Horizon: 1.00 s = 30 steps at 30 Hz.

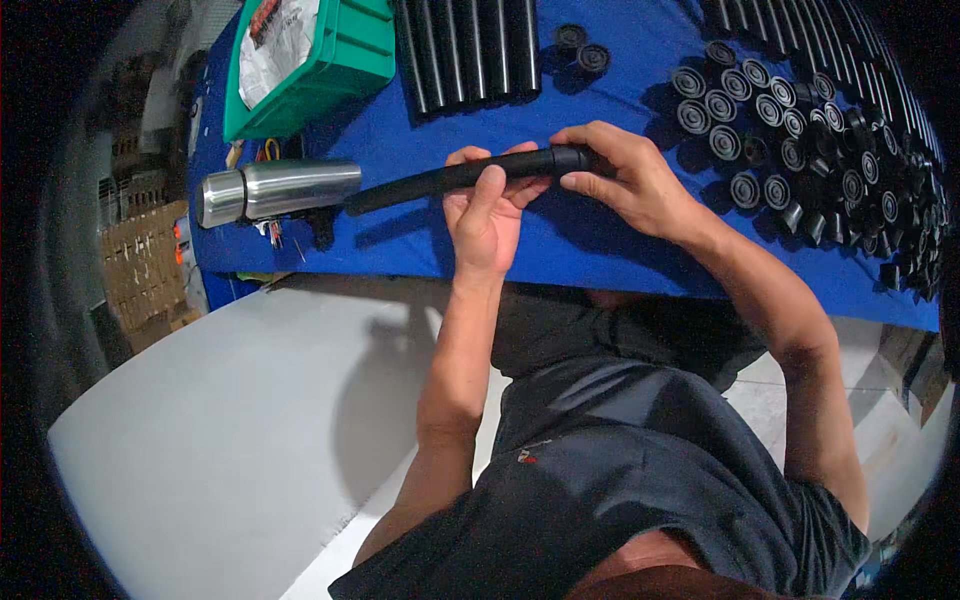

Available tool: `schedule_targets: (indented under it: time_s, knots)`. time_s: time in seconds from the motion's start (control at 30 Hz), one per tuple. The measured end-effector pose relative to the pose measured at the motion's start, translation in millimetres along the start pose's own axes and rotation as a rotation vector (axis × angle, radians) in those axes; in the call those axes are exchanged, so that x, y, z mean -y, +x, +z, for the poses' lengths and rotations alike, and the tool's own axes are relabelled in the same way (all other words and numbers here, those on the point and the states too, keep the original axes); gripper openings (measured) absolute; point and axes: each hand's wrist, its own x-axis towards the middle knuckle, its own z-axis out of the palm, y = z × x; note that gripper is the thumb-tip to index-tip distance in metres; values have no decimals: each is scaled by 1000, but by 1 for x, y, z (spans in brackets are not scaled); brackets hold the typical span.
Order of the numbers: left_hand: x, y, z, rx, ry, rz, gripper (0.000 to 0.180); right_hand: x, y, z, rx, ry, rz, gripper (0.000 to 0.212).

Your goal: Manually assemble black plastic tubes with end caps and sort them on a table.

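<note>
— Blue cloth (395, 255) across the upper half, from ten o'clock round to three. And on it?

— Taking the middle of the tube (420, 187) as clock centre: steel bottle (300, 190) on its side at nine, green bin (345, 88) at ten, row of tubes (470, 60) at twelve, crowd of caps (725, 142) at three (or cap-like pieces; too small to be sure).

— And the tube itself?

— Up in both hands, apparently clear of the cloth, with a shadow toward eight. Long axis from just below nine to just above three, so almost crosswise.

— Left hand (485, 225)?

— Closed around the stretch right of middle, thumb on the near side, fingers behind.

— Right hand (635, 175)?

— Curled in from three, thumb and forefinger bent round the collar (570, 160) at that end. Other fingers partly hidden; firmness of hold impossible to tell.

— Nearer one to the collar, then?

— Right, plainly. Left just beside, toward nine. Opposite end of the tube free, close to the bottle; touching or merely overlapping in view, cannot tell.
</note>
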Motion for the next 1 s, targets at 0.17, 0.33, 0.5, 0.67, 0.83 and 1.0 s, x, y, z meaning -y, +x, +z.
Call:
schedule_targets:
  time_s: [0.17, 0.33, 0.5, 0.67, 0.83, 1.0]
  knots:
    - [0, -1, 6, -45, -5, 5, 24, 8, 0, -1, 10, -44, 17, 36]
    - [1, 0, 9, -77, 51, -17, 22, 2, -4, 2, -36, -55, -39, 36]
    - [0, 1, 2, -45, -1, -28, 26, 10, 2, -3, -11, -21, -13, 37]
    - [4, 3, -1, 45, 68, 37, 34, 11, 3, -4, 68, 74, 131, 33]
    - [-13, 1, -1, 82, -125, -55, 38, 1, 4, -4, 20, 290, 190, 29]
    - [-10, -1, -17, 38, -164, -3, 32, 1, 4, 1, 32, 360, 218, 27]
